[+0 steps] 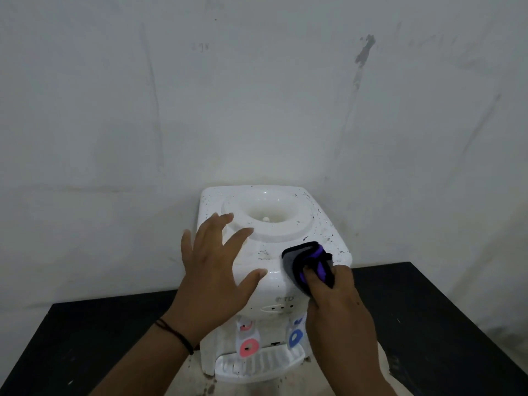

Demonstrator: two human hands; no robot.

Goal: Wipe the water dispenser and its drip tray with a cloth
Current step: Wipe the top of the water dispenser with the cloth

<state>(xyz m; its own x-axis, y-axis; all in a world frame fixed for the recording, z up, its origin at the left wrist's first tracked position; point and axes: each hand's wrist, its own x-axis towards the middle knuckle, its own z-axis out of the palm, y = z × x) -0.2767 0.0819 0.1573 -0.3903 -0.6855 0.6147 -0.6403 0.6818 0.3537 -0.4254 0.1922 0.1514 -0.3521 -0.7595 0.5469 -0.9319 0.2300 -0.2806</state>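
Two hands work at a white water dispenser (273, 252) in the single head view, which looks down on it from the near side. It stands on a dark counter (445, 318) against a scuffed pale wall (257, 95), with dark specks scattered over its top, mostly toward the right and near edges. A round recessed bottle well (268, 214) fills the far part of the top. The left hand (214, 277) has its fingers spread and straight, lying over the near-left part of the top; whether the palm presses on the plastic or floats just above it cannot be told. A thin dark cord bracelet (174, 334) circles that wrist. The right hand (333, 300) grips a folded cloth (307, 262), grey with black and purple edging, with curled fingers, and holds it against the near-right corner of the top, just right of the well's rim. Lower on the front face, a pink tap (248, 347) sits to the left and a blue tap (295, 337) to the right, partly hidden by the right wrist. Below them the white slotted drip tray (257, 364) juts toward the viewer at the base, touched by neither hand, with brownish grime on the counter around it.
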